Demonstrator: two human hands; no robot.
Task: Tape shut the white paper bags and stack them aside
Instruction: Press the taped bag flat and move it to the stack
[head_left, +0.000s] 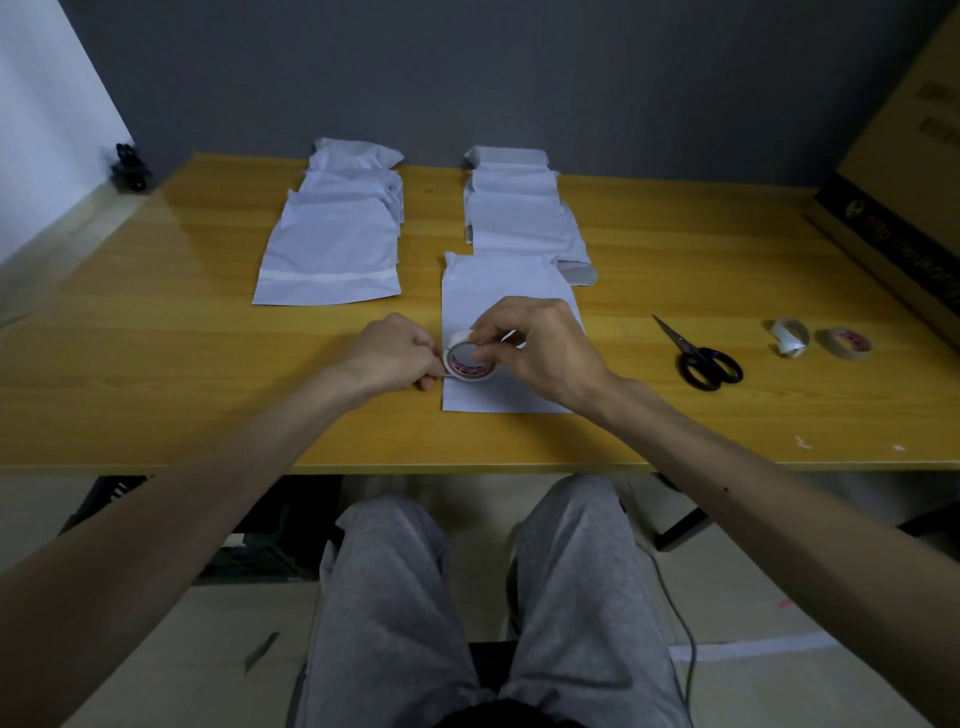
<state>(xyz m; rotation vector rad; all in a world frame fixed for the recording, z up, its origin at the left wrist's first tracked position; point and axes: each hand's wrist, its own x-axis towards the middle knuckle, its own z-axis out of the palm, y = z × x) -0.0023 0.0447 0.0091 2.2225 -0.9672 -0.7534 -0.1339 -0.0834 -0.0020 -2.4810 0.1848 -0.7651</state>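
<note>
The right hand (530, 348) curls around a white roll of tape (470, 362), holding it on edge over the flat white paper bag (498, 286) that lies under both hands on the yellow wooden tabletop (156, 338). The left hand (395, 356), just beside the roll, pinches its loose end at the bag's left edge. Beyond the left hand lies a pile of taped white bags (332, 244). Beyond the right hand lies a second pile of white bags (519, 213). What the bags hold does not show.

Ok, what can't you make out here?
Head view: tape roll free end, under the left hand.
Head view: bag counts, left stack and right stack; upper bags cover lower.
Head view: cardboard box print, blurred, cut by the edge.
</note>
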